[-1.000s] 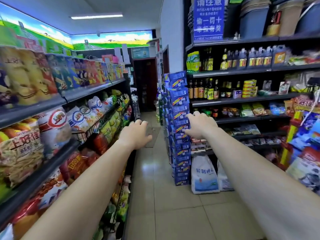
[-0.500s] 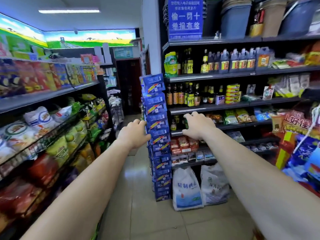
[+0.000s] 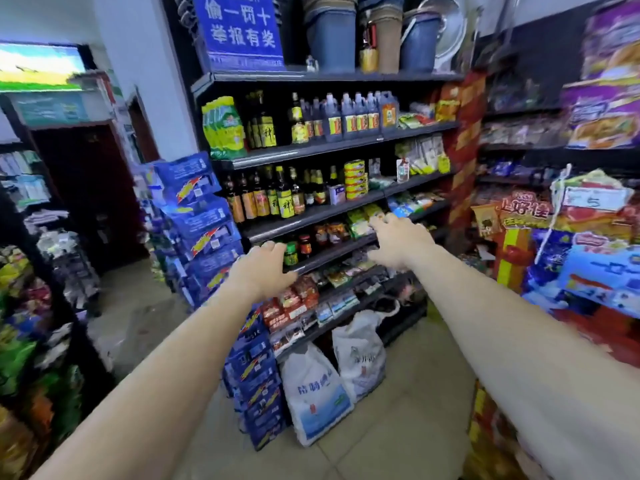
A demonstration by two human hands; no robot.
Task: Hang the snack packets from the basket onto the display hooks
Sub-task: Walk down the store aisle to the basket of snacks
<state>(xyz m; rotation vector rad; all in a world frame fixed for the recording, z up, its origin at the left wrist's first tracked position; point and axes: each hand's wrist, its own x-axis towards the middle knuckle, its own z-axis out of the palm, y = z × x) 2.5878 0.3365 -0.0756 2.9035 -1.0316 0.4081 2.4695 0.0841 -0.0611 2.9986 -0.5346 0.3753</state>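
Shop aisle, tiled floor, right side smeared by motion blur. Ahead is a dark shelf unit of sauce bottles, with a tall stack of blue cartons at its left end and two white sacks on the floor below. Stretched forward, left hand and right hand have relaxed fingers and grasp nothing. Can't make out a basket, snack packets or hooks. Risks: an outstretched arm clips the cartons and topples the stack, a foot catches the sacks, or a bottle gets knocked.

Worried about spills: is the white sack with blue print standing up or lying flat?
Upright, as far as the tilted view shows: the white sack sits on its base on the floor, its top uppermost, beside another bag.
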